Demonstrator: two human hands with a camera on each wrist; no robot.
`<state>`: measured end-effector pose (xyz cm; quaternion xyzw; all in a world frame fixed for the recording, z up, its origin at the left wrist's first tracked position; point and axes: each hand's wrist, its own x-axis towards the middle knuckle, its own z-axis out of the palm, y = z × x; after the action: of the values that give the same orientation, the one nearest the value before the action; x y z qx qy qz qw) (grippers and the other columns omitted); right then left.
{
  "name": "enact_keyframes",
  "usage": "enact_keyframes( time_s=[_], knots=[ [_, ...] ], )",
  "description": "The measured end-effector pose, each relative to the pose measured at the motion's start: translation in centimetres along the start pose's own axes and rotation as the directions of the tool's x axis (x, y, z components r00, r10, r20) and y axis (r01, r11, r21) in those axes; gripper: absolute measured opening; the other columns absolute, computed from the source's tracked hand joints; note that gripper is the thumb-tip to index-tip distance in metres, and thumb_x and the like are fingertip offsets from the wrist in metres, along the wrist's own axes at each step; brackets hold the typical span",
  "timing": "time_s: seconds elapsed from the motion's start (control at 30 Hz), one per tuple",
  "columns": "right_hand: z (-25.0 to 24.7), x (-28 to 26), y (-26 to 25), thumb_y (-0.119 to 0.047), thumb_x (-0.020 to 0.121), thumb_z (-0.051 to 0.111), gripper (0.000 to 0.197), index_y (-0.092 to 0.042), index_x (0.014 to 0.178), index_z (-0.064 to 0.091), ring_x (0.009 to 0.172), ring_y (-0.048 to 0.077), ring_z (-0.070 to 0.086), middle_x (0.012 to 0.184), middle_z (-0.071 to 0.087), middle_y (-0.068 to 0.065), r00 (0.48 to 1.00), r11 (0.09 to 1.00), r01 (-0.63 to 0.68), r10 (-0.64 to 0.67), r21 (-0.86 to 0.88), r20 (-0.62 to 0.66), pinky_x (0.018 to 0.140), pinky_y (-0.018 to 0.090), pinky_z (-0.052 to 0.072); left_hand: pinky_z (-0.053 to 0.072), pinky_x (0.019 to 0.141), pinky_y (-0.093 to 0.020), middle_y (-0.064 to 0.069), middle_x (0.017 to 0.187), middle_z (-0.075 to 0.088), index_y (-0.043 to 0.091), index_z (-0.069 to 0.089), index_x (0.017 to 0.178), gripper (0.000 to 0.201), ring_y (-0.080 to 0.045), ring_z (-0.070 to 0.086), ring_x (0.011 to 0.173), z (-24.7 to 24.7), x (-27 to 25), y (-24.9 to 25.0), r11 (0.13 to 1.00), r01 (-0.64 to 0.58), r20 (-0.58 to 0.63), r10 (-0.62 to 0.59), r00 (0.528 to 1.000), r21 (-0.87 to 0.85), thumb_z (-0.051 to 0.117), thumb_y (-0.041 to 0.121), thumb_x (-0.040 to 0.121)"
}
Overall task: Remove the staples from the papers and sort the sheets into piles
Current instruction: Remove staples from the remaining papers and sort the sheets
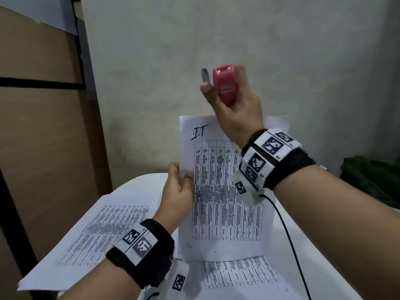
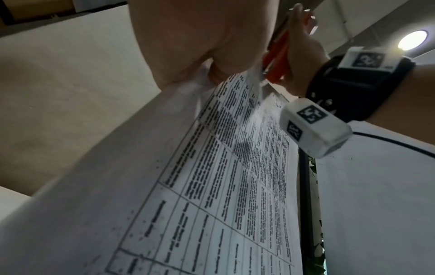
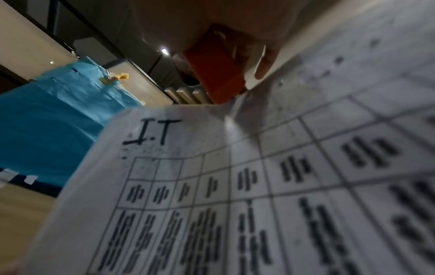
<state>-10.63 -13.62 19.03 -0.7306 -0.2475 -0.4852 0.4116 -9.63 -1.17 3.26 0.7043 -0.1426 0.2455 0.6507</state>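
Note:
My left hand (image 1: pixel 176 191) pinches the left edge of a printed sheet (image 1: pixel 218 169) marked "I.T", holding it upright over the table; the same sheet (image 2: pixel 235 167) (image 3: pixel 212 186) fills both wrist views. My right hand (image 1: pixel 236 111) is raised above the sheet's top edge and grips a red stapler-like tool (image 1: pixel 226 85), with the index finger sticking up beside it. The red tool (image 3: pixel 216 74) shows close to the sheet's top edge in the right wrist view, and as a red sliver (image 2: pixel 277 55) in the left wrist view. No staple is visible.
Two more printed sheets lie on the white table (image 1: pixel 324 256): one at the left (image 1: pixel 97 234), one near the front (image 1: pixel 240 271). A black cable (image 1: pixel 287 234) runs from my right wristband. Brown panels (image 1: pixel 43 126) stand at the left, a grey wall behind, dark green material (image 1: pixel 372 178) at right.

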Motion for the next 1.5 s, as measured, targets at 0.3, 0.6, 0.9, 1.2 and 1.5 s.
enact_keyframes(
  time_s=[0.3, 0.6, 0.9, 1.2, 1.5],
  knots=[
    [2.2, -0.1, -0.4, -0.061, 0.085, 0.048, 0.028, -0.038, 0.069, 0.046, 0.063, 0.009, 0.059, 0.062, 0.06, -0.011, 0.977, 0.977, -0.196, 0.188, 0.08, 0.102, 0.068, 0.029, 0.051, 0.051, 0.067, -0.024, -0.001, 0.091, 0.065, 0.019, 0.04, 0.099, 0.005, -0.004, 0.063, 0.075, 0.1, -0.4, 0.8, 0.996, -0.065, 0.025, 0.064, 0.998, 0.057, 0.041, 0.014, 0.1],
    [2.4, -0.3, -0.8, -0.052, 0.084, 0.057, 0.034, -0.029, 0.061, 0.048, 0.053, 0.006, 0.052, 0.054, 0.053, -0.011, 0.972, 0.948, -0.235, 0.235, 0.215, 0.028, 0.059, 0.021, 0.043, 0.044, 0.055, -0.008, 0.001, 0.085, 0.06, 0.023, 0.038, 0.091, 0.015, 0.007, 0.057, 0.064, -0.1, -1.3, 1.4, 0.995, -0.073, 0.052, 0.069, 0.996, 0.075, 0.042, 0.012, 0.099],
    [1.9, -0.3, -0.2, -0.077, 0.07, 0.037, 0.041, -0.039, 0.079, 0.049, 0.076, 0.017, 0.066, 0.066, 0.063, -0.01, 0.973, 0.972, -0.229, 0.229, 0.058, -0.002, 0.089, 0.046, 0.048, 0.042, 0.061, -0.005, 0.021, 0.092, 0.056, 0.029, 0.043, 0.114, 0.023, 0.008, 0.052, 0.08, -1.2, -0.9, 1.3, 0.984, 0.136, 0.019, -0.139, 0.99, 0.116, 0.04, 0.01, 0.1],
    [-2.9, -3.7, 4.0, -0.063, 0.082, 0.05, 0.042, -0.023, 0.076, 0.059, 0.072, 0.026, 0.069, 0.077, 0.07, 0.006, 0.905, 0.904, -0.425, 0.422, 0.053, 0.055, 0.072, 0.043, 0.058, 0.042, 0.06, -0.023, -0.006, 0.096, 0.058, 0.013, 0.048, 0.105, 0.011, -0.014, 0.053, 0.074, -9.8, 2.5, 1.5, 0.908, 0.319, -0.111, -0.3, 0.947, 0.27, 0.044, 0.007, 0.097],
    [-3.2, -11.9, 9.7, -0.064, 0.085, 0.044, 0.051, -0.016, 0.079, 0.061, 0.058, 0.017, 0.062, 0.071, 0.069, 0.004, 0.598, 0.732, -0.635, 0.667, -0.245, 0.443, 0.06, 0.025, 0.049, 0.055, 0.075, -0.038, -0.021, 0.103, 0.065, -0.001, 0.057, 0.108, 0.026, -0.036, 0.064, 0.087, -20.0, 6.5, -4.2, 0.458, 0.575, -0.293, -0.549, 0.783, 0.678, 0.051, 0.008, 0.084]
  ],
)
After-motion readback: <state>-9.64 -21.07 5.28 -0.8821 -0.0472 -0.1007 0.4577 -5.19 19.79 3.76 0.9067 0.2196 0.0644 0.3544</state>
